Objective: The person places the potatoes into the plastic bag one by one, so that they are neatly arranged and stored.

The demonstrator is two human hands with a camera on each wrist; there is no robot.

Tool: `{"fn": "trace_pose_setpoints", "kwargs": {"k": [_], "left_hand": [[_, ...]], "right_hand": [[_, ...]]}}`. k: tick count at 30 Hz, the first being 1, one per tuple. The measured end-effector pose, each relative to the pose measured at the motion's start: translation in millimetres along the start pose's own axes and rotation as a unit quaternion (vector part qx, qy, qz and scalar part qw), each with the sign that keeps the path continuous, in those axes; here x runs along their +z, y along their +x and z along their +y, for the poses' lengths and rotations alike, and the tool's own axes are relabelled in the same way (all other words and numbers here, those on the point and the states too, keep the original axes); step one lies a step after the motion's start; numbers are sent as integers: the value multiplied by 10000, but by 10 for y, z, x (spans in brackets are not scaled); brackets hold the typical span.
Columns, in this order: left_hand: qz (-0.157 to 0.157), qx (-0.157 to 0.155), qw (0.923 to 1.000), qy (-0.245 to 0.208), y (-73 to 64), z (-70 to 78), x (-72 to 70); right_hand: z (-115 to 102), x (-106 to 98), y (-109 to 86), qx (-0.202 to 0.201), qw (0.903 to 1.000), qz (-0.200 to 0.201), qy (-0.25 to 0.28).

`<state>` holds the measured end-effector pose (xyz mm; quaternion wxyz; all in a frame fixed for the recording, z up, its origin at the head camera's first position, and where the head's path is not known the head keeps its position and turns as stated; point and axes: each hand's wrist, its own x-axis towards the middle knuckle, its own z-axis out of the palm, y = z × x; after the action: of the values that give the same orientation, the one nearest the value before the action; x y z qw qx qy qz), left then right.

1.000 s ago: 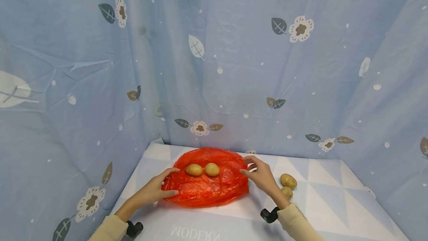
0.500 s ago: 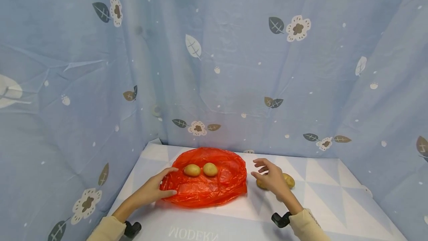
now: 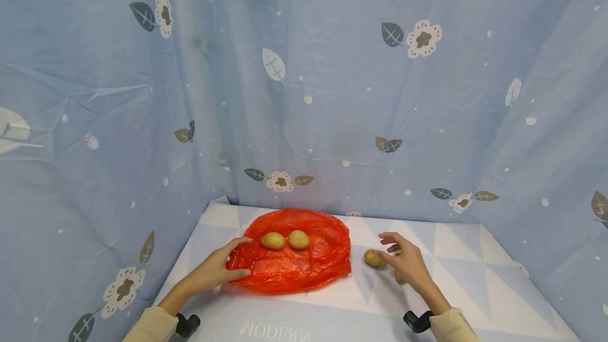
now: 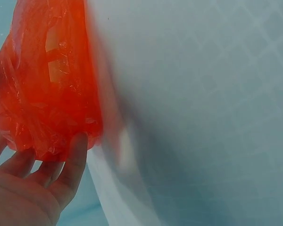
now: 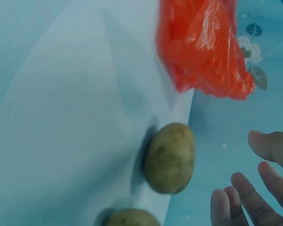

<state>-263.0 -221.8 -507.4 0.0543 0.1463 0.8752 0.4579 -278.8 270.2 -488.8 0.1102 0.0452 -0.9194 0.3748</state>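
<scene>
A red plastic bag (image 3: 304,268) lies spread on the table, with two potatoes (image 3: 286,240) side by side within its raised rim. My left hand (image 3: 219,267) holds the bag's left end, its thumb along the near side and its fingers on the far side. The left wrist view shows the fingertips against the crinkled plastic (image 4: 47,113). To the right of the bag, my right hand (image 3: 407,262) hovers with fingers spread, holding nothing. Below it are two more potatoes: one (image 3: 374,258) by the thumb, the other (image 3: 400,277) mostly hidden behind the hand. Both appear in the right wrist view, one whole potato (image 5: 170,158) and one cut by the frame.
The table (image 3: 456,278) has a pale cloth with triangles and printed letters near the front. A blue curtain (image 3: 332,94) with flowers and leaves stands behind and along the left side. Each wrist wears a black camera mount (image 3: 418,322).
My right hand has left the bag's right edge and moved right, over the loose potatoes. The left hand stays at the bag's left end. The head view has shifted slightly.
</scene>
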Motion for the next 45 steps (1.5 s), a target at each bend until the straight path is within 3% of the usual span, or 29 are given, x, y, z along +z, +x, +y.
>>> {"fn": "trace_pose_setpoints", "kwargs": {"k": [17,29,38,45], "left_hand": [[-20,63,10000,-24,-1,-33,2],[-21,24,10000,15,-7,-21,2],[15,32,10000,31,-6,-40,5],[19,41,10000,18,-5,-33,11]], "right_hand": [[279,-203,-141,449,9990,-61,-10],[493,-288,-250,362,9991,78,-188],[604,-287,-311,636,9968,-472,-67],[633,-273,-297,766,9959,-478,-109]]}}
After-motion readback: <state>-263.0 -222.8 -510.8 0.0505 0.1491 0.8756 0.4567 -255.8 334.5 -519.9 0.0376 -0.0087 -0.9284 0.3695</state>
